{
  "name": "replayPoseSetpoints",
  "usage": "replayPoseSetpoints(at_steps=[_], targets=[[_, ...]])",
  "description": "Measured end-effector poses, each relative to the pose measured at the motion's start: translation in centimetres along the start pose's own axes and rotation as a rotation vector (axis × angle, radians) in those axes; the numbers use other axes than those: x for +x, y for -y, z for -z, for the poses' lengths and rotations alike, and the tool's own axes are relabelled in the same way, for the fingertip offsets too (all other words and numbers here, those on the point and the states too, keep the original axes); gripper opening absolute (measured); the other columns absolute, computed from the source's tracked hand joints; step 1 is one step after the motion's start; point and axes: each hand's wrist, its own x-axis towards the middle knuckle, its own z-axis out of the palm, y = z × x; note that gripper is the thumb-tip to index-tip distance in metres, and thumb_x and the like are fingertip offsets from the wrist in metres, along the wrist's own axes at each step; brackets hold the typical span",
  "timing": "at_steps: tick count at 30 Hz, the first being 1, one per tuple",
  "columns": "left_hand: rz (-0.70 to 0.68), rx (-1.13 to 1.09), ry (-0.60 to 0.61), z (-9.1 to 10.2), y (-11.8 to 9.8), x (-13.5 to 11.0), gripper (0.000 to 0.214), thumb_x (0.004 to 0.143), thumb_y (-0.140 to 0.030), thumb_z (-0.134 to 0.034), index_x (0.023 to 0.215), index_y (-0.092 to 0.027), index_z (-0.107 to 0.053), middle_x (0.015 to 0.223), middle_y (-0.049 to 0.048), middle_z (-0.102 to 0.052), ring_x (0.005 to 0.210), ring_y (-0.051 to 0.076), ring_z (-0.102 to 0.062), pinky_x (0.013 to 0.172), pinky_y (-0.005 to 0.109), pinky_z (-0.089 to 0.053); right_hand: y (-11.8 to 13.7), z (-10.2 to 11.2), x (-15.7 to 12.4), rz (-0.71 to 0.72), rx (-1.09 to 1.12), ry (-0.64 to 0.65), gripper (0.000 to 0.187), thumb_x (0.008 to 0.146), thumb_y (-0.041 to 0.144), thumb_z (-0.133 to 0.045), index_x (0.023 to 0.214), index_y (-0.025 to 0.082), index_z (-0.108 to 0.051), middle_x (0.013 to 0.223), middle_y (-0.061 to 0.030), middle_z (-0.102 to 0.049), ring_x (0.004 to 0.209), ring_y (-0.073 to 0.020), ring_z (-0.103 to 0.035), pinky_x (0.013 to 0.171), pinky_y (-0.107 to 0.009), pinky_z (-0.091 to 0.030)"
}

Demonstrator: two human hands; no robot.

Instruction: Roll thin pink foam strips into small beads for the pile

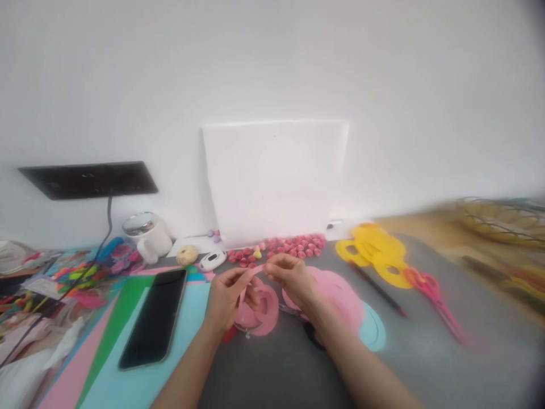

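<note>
Between my two hands a thin pink paper strip (257,269) is stretched, pinched at both ends. My left hand (232,295) has thumb and fingers closed on one end. My right hand (292,278) pinches the other end. Below them lies a pink paper disc (266,311) with a curved cut in it. Pink paper rounds (340,295) are piled beside my right wrist, over a light blue paper circle (375,329). Scissors with a dark handle (313,335) lie partly hidden under my right forearm. Behind my hands sit many small rolled red-pink paper pieces (298,245).
A phone (154,318) lies on coloured paper sheets (106,335) at left, near a white mug (149,238). To the right are yellow paper cutouts (377,253), a pencil (378,288) and pink scissors (438,301). A white board (276,182) leans on the wall.
</note>
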Motion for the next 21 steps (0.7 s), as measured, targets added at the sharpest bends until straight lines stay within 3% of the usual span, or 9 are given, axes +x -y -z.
replayPoseSetpoints(at_steps=[10,21], targets=[[-0.002,-0.037,-0.06,0.05,-0.26,0.17,0.02,0.064,-0.03,-0.073,0.068,-0.011,-0.067,0.056,0.0,-0.063,0.034,0.009,-0.052,0.033,0.02,-0.043,0.08,0.45,0.24,-0.02,-0.019,0.055,0.018,0.063,0.028,-0.076,0.077,0.017,-0.072,0.075,-0.0026,-0.07,0.07,-0.0126,-0.063,0.075,-0.028,-0.049],[-0.028,-0.011,0.023,0.05,-0.07,0.13,0.016,0.069,-0.028,-0.07,0.068,-0.013,-0.068,0.056,0.0009,-0.063,0.044,0.012,-0.056,0.043,0.023,-0.047,0.2,0.53,0.25,0.022,-0.03,-0.023,0.015,0.057,0.026,-0.08,0.062,0.018,-0.068,0.061,0.0007,-0.065,0.058,-0.0105,-0.056,0.062,-0.026,-0.046]])
